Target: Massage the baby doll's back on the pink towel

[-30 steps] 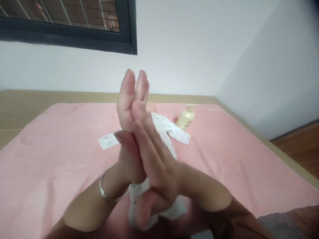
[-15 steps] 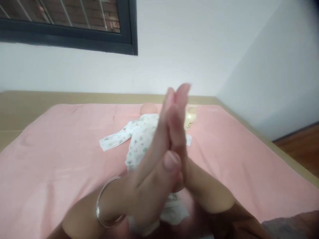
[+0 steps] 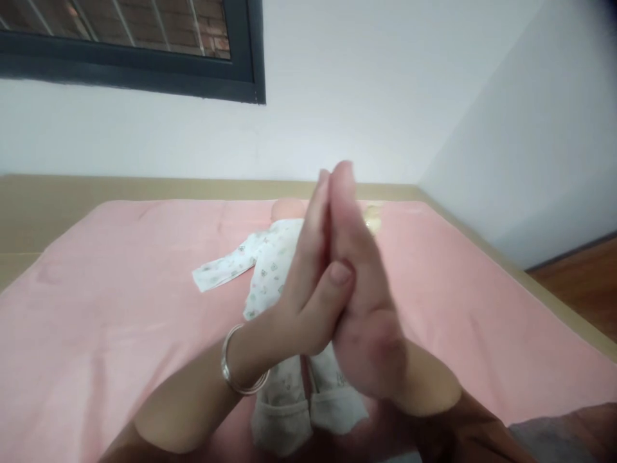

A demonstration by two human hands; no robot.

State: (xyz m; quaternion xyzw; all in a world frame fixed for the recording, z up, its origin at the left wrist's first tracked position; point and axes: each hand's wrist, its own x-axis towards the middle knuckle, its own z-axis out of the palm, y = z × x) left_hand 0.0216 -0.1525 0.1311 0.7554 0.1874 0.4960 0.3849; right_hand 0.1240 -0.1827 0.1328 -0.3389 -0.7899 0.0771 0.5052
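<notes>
So the left hand (image 3: 311, 305) and right hand (image 3: 369, 315) have swung rightward since a second ago, flat palms together, now blocking most of one bottle (image 3: 373, 218); one white outfit (image 3: 267, 276) behind, one sleeve (image 3: 224, 270) and two legs (image 3: 282, 415) showing, on one pink blanket (image 3: 144, 289)

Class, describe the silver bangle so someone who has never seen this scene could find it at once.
Above the wide pink sheet, the left hand and right hand meet palm to palm. Follow the left hand down to its wrist, which the bangle encircles. Its silvery shine sets it apart from the white printed clothes nearby.
</notes>
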